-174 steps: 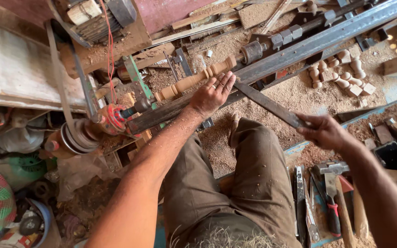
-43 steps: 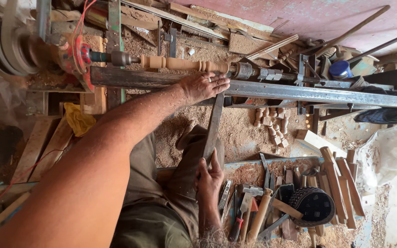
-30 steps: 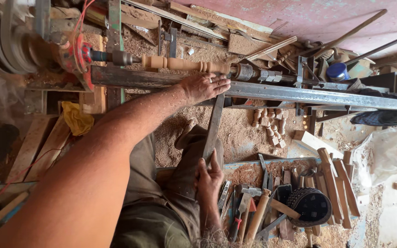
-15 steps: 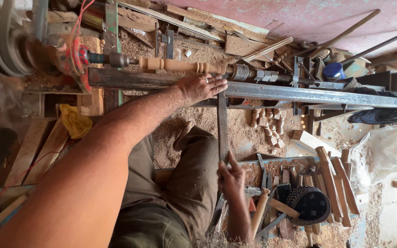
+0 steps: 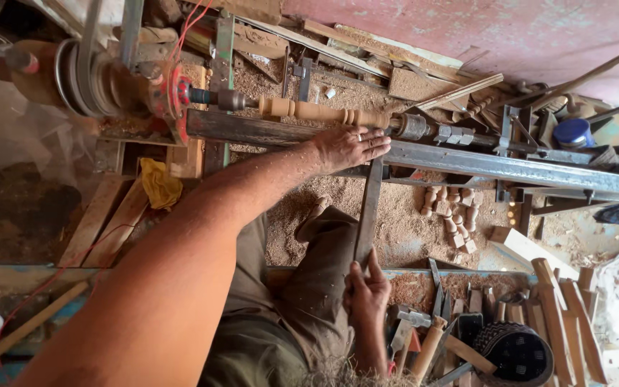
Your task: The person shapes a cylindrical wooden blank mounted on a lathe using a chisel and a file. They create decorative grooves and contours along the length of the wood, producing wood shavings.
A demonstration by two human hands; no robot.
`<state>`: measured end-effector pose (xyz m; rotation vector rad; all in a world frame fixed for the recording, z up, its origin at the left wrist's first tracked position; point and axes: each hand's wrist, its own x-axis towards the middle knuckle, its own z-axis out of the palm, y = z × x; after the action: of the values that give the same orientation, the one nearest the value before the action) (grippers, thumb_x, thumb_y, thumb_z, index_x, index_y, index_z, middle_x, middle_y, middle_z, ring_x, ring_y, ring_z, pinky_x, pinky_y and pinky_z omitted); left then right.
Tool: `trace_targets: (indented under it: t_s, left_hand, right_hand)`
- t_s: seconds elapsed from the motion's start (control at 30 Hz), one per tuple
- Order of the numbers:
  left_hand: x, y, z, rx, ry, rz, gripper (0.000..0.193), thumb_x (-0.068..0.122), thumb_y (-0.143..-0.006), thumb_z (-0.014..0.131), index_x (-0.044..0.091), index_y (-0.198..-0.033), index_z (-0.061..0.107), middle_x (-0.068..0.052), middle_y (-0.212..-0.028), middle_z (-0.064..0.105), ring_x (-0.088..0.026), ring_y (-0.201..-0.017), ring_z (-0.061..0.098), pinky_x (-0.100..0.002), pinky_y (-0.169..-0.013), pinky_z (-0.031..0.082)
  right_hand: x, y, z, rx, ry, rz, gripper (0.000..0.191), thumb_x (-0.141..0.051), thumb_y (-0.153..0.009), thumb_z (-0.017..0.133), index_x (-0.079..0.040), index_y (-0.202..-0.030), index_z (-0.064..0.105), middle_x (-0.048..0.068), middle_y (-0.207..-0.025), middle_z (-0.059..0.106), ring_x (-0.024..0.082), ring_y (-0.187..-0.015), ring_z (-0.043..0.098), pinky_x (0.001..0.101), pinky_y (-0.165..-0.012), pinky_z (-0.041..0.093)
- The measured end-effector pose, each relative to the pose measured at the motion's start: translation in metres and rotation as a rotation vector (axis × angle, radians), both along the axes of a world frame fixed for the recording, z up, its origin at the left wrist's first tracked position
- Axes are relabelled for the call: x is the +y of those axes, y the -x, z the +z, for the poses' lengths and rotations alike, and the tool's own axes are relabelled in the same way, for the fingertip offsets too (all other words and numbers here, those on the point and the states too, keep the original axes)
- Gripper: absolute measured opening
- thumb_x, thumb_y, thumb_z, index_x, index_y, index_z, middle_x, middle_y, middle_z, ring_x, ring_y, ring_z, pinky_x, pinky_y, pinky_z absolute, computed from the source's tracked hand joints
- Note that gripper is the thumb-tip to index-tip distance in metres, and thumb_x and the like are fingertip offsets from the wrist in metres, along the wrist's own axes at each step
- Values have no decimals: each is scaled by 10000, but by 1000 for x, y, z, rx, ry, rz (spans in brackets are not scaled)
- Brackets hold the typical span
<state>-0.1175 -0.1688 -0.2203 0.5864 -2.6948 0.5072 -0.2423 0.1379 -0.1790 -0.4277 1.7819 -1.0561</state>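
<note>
Left hand (image 5: 349, 147) lies flat, fingers spread and mostly straight, palm down on the steel rail (image 5: 510, 166) of the lathe, pressing the front end of a long flat metal tool (image 5: 368, 211) against it. Not clenched, more a loose hold-down. Right hand (image 5: 367, 290) is curled around the near end of the same tool, fingers wrapped, thumb on top, just above the knee. The tool runs almost straight from the right hand up to the rail, its tip under the left fingers, right beside the turned wooden spindle (image 5: 324, 112). The spindle sits mounted between the red headstock (image 5: 173, 93) and the tail centre (image 5: 417, 127), parallel to the rail and just behind it. Sawdust-covered floor (image 5: 402, 215) under the rail is fairly open. Small turned pieces (image 5: 453, 211) lie right of the tool. Handled tools and a hammer (image 5: 413, 322) crowd the lower right, close to the right hand.
</note>
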Motion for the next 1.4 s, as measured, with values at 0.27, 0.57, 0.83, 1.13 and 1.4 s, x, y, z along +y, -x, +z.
trace_targets:
  t_s: [0.27, 0.57, 0.83, 1.13, 1.4]
  left_hand:
    - [6, -1, -4, 11, 25, -16, 642, -71, -972, 619, 177, -1547, 477, -10, -1539, 529, -143, -1359, 560, -276, -1079, 492]
    - [6, 3, -2, -39, -98, -14, 675, -90, -961, 573, 181, -1558, 407, 14, -1594, 472, -129, -1407, 505, -256, -1146, 441]
    - [9, 6, -8, -95, -84, -5, 735, -117, -923, 570, 196, -1562, 388, 25, -1619, 414, -141, -1464, 418, -282, -1216, 346]
    - [4, 1, -8, -138, -53, -1, 757, -97, -901, 560, 210, -1567, 375, 15, -1610, 407, -149, -1454, 431, -282, -1215, 360]
    - [7, -1, -12, -9, -229, -17, 687, -141, -1024, 497, 185, -1618, 379, -29, -1635, 397, -199, -1404, 527, -279, -970, 575]
  right_hand:
    - [-15, 95, 23, 85, -163, 286, 616, -143, -926, 681, -201, -1510, 494, 7, -584, 574, 54, -356, 420, 218, -300, 325]
    - [4, 33, 3, -27, -23, 36, 578, -73, -941, 651, -190, -1498, 549, 23, -579, 593, 51, -350, 394, 229, -280, 306]
    - [1, -31, 6, -48, -1, -70, 647, -101, -935, 656, -176, -1546, 457, 11, -562, 578, 60, -341, 409, 236, -277, 294]
    - [-1, -40, 3, 52, -8, -12, 628, -106, -933, 674, -148, -1527, 474, 26, -581, 628, 65, -350, 441, 237, -281, 348]
    - [-7, 65, 22, 90, -165, 207, 606, -109, -943, 631, -184, -1528, 492, 28, -589, 607, 64, -347, 415, 240, -290, 328]
